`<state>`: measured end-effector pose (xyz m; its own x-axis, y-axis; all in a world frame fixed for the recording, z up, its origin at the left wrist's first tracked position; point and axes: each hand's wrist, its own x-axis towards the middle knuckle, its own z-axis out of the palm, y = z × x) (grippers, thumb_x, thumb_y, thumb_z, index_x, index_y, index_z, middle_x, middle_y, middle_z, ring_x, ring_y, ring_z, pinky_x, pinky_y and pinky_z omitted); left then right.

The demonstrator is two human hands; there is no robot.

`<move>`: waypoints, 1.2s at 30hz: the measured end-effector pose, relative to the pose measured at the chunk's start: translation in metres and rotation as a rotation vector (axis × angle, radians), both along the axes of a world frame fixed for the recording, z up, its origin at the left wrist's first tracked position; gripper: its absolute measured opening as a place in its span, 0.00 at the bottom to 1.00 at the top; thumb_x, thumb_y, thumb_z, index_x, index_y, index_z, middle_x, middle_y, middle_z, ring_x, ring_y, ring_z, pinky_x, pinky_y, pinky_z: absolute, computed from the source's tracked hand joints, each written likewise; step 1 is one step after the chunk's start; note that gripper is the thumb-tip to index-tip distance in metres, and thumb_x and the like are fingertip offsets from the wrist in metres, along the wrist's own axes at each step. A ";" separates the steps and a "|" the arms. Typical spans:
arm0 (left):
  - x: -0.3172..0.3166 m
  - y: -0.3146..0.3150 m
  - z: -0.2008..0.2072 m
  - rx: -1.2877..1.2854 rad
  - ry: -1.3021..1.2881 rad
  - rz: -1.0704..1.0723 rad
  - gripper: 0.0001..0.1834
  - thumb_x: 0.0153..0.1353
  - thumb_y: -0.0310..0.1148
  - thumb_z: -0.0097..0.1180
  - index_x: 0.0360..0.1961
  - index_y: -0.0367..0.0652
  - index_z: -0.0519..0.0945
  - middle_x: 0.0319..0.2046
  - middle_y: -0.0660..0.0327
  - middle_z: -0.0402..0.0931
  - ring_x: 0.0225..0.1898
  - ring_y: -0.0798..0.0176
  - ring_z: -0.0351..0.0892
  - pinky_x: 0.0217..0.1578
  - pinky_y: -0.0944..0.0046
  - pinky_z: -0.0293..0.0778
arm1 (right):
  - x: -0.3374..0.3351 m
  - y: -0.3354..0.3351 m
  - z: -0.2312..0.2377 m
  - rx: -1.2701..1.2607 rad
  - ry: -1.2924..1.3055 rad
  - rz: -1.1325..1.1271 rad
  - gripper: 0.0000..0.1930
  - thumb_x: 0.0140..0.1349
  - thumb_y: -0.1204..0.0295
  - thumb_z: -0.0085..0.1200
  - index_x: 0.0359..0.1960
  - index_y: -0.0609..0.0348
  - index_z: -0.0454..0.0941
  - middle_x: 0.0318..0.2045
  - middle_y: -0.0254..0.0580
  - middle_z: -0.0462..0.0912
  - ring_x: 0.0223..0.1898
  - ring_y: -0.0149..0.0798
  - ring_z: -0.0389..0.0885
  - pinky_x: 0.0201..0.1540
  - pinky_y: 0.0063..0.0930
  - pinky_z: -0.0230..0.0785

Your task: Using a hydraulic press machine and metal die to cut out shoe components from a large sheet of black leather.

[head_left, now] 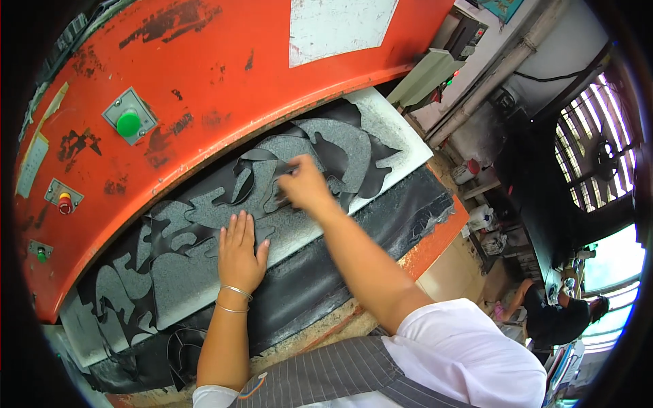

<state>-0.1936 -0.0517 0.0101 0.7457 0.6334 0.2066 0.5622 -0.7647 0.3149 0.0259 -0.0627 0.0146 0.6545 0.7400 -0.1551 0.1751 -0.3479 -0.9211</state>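
A person leans over a long pale board (407, 141) with 2 bare hands. On the board lies a thin black sheet (332, 156), full of big curvy holes. Gray fuzzy shapes (182, 275) show between its black strips. The sheet spreads out under the left hand and the right hand, and goes on past them to the left, to the right and to the far side.

The left hand (242, 255) lies flat near the middle of the sheet, palm down. Its 4 fingers are close together and point to the far side, and its thumb sticks out to the right. The right hand (306, 187) is farther off and to the right, over the sheet. Its fingers are bent in, next to a dark strip. It is blurry, so I cannot tell if it is holding the strip.

There are 2 thin bracelets (235, 299) on the left wrist. On the near side of the board lies more black material (398, 207), shiny and creased. On the far side stands a big orange machine (252, 81) with a large green button (128, 124) and a red button (65, 204), both to the left. Far to the right, another person (554, 318) in dark clothes sits by a window.
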 end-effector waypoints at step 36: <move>0.093 -0.018 -0.008 -0.036 -0.314 0.119 0.07 0.55 0.37 0.62 0.34 0.51 0.87 0.28 0.68 0.75 0.35 0.63 0.74 0.38 0.60 0.63 | 0.052 -0.087 -0.006 0.097 -0.911 0.277 0.40 0.38 0.51 0.72 0.55 0.55 0.73 0.48 0.45 0.77 0.53 0.47 0.71 0.59 0.42 0.54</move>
